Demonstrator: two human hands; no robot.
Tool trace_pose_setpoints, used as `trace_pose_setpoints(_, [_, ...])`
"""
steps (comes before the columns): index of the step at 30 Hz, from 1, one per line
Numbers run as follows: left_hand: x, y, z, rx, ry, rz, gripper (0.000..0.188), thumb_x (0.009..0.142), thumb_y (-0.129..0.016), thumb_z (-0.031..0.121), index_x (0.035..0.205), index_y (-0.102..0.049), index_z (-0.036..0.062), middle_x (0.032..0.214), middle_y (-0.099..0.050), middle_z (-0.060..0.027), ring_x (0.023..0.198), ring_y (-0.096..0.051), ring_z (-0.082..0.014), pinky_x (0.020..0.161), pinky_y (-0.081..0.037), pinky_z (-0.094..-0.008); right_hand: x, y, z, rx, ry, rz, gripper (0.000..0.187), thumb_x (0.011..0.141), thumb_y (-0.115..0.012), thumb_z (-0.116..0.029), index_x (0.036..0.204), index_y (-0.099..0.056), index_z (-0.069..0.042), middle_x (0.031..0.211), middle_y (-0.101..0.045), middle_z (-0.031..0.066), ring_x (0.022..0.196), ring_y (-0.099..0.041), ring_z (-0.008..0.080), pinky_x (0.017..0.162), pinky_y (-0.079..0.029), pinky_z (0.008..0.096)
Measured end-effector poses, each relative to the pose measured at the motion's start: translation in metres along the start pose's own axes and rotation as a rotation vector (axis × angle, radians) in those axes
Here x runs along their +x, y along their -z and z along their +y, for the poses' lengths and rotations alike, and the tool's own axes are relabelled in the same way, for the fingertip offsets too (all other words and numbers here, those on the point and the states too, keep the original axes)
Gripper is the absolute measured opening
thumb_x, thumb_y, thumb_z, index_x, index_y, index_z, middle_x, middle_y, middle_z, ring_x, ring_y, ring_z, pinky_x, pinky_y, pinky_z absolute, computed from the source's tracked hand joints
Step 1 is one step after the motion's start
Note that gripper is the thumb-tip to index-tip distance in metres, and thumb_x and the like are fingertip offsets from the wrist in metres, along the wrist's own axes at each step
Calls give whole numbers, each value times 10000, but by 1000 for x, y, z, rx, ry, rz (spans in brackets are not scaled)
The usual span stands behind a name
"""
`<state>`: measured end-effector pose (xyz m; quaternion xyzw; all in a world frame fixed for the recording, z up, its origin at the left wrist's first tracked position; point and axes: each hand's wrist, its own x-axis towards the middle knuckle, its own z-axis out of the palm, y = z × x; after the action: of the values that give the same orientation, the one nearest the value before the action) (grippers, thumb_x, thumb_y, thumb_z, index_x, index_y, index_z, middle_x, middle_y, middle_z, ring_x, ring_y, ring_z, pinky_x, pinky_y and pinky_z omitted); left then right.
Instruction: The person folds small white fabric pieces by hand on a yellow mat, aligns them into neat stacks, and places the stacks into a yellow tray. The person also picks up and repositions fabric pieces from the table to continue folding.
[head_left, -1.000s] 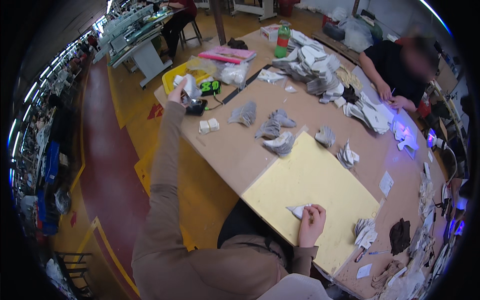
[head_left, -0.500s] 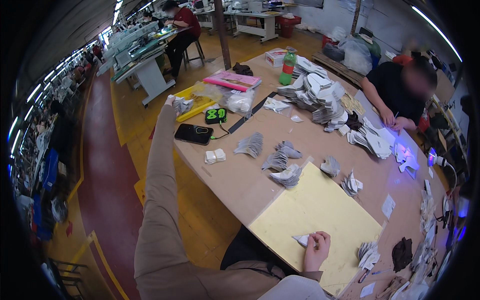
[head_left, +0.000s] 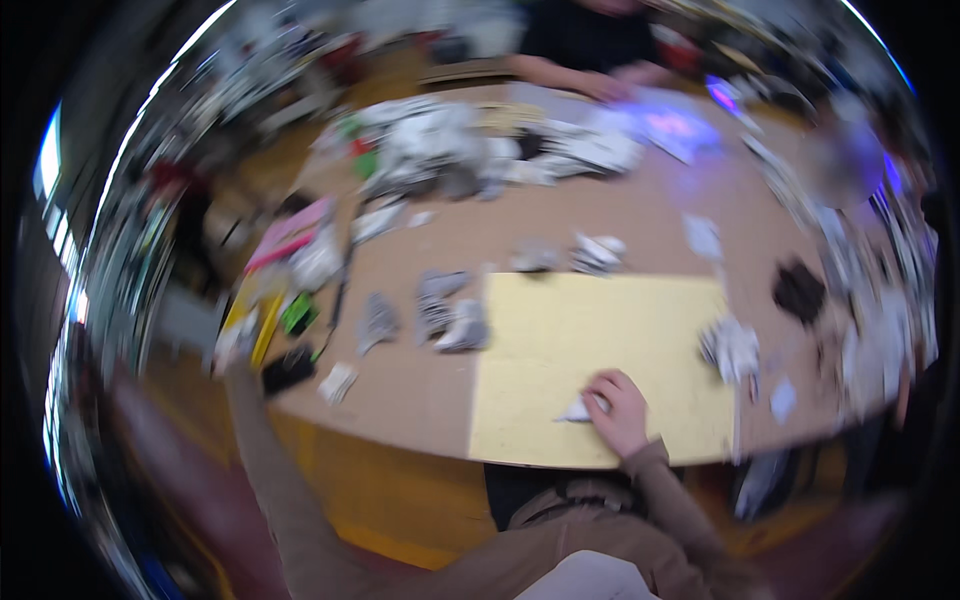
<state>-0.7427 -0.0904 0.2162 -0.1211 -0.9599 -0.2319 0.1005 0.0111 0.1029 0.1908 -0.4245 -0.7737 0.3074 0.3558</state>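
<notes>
My right hand [head_left: 620,412] is closed on a small pointed white piece [head_left: 574,411], pinched by its edge over the pale yellow board [head_left: 540,340]. Out at the table's left edge, my left hand [head_left: 233,357] is smeared by motion, so its fingers cannot be made out. It is beside the yellow tray [head_left: 266,330], close to some whitish pieces. Small stacks of grey-white pieces [head_left: 462,327] lie left of the board. Another stack [head_left: 732,350] rests on the board's right edge.
A black phone [head_left: 288,370] and a green-and-black device [head_left: 299,314] lie near my left hand. Beyond are a pink package [head_left: 290,235] and a big heap of white pieces [head_left: 425,140]. A person in black [head_left: 590,50] sits across the table, near a violet-lit spot.
My view has swung to the right, blurring the picture. My left arm remains stretched toward the yellow tray. My right hand still pinches the white piece over the board.
</notes>
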Motion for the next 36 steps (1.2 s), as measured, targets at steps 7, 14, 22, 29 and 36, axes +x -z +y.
trace_pose_setpoints(7, [16,13,10,0,44,118,412,917,-663,196,1303,-571,84,1192,-634,-95,1101,-598,-209,922,-502,-381,-5,5,4,71,22,49,99,847,-655,-137,927,-663,-81,909,-609,55,865,-629,249,747,-514,357])
trace_pose_setpoints(14, [-38,29,30,-470,-59,198,374,926,-657,182,1272,-598,53,1173,-643,-94,1091,-595,-195,929,-492,-355,-8,25,2,305,-214,388,126,842,-664,-43,967,-650,-43,915,-617,83,850,-621,244,754,-505,337])
trace_pose_setpoints(22, [-308,41,142,-737,-657,-671,167,929,-597,44,1070,-663,-15,1023,-687,-98,920,-621,-145,818,-496,-285,-24,137,70,-270,-338,852,413,904,-636,-160,1266,-496,-19,1146,-542,144,1076,-494,269,935,-387,383])
trace_pose_setpoints(29, [-513,16,262,-604,-1138,-775,422,830,-685,99,1225,-587,-9,1164,-625,-188,1098,-575,-335,987,-431,-414,-10,154,115,-817,-400,464,703,884,-652,-353,1442,-359,-41,1346,-483,156,1234,-424,382,1067,-284,515])
trace_pose_setpoints(36, [-575,-15,286,-673,-973,-1014,631,760,-721,71,1347,-501,6,1117,-600,-162,1050,-588,-290,909,-475,-383,5,141,129,-592,-262,282,776,857,-682,-336,1486,-313,-71,1363,-411,237,1268,-381,445,1094,-304,504])
